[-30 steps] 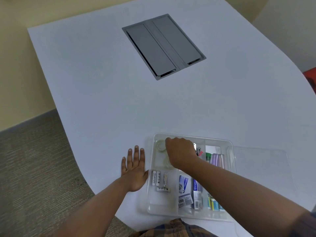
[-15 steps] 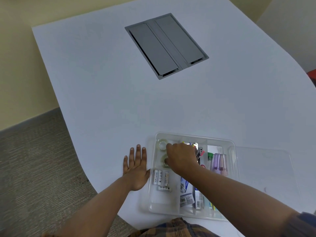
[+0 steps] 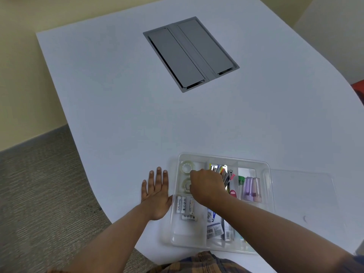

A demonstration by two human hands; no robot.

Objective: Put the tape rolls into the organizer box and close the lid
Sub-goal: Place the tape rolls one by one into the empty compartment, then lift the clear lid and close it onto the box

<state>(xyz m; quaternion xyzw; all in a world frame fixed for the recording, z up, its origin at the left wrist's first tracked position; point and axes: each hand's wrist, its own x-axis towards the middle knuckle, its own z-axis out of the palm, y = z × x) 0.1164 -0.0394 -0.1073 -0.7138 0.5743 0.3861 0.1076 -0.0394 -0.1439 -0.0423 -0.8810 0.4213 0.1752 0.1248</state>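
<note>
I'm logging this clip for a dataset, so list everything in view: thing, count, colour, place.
table: 1, white, fills most of the view
cable hatch: 1, grey, set into the far tabletop
organizer box: 1, clear, near table edge, open
lid: 1, clear, flat on the table right of the box
tape rolls: 2 visible, clear, far-left compartment
batteries: about 4, white, left compartment nearer the person
highlighters: about 3, green, purple and pink, right compartment
labelled packets: several, blue and white, near middle compartment
carpet: grey, floor at left
left hand: flat on the table, beside the box
right hand: in the box, by the tape rolls
</note>
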